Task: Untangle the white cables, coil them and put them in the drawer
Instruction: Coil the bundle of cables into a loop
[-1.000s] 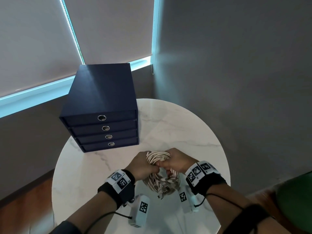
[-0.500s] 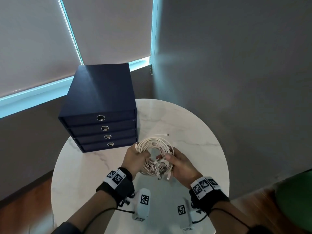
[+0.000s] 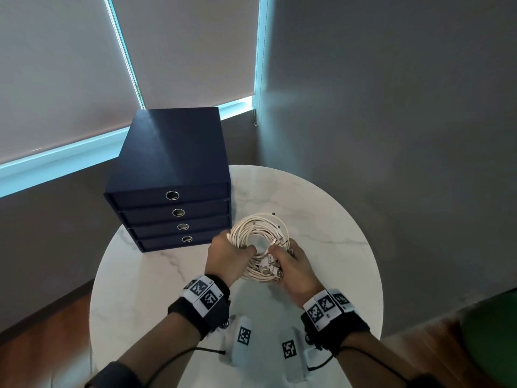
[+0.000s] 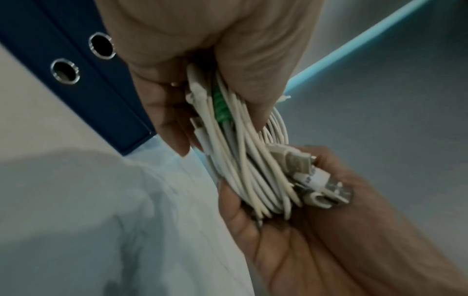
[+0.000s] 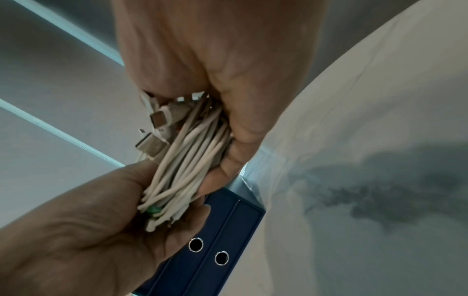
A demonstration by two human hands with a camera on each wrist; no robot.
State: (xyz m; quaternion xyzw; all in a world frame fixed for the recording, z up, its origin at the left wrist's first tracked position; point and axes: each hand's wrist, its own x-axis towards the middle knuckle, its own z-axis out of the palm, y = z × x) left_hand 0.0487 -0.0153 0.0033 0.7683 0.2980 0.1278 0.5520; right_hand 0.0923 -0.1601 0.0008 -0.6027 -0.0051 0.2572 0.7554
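A round coil of white cables [image 3: 258,233] is held above the marble table [image 3: 321,219], just right of the navy drawer unit [image 3: 173,175]. My left hand [image 3: 228,254] grips the coil's left side, fingers and thumb curled round the strands [image 4: 235,144]. My right hand [image 3: 291,264] grips the near right part, where several USB plugs [image 3: 270,266] bunch together [image 5: 157,128]. A green tie [image 4: 220,108] shows among the strands inside the left hand. All of the unit's drawers are closed.
The drawer unit stands at the table's back left, each drawer front bearing a metal ring pull [image 3: 172,195]. Grey walls and drawn blinds [image 3: 181,51] surround the table. Wooden floor [image 3: 42,354] lies below, and something green [image 3: 492,337] sits at lower right.
Both hands have carried the cables up and away from me toward the drawer unit. The squeezed bundle has spread into a flat round coil, and the right hand has shifted to its near right side.
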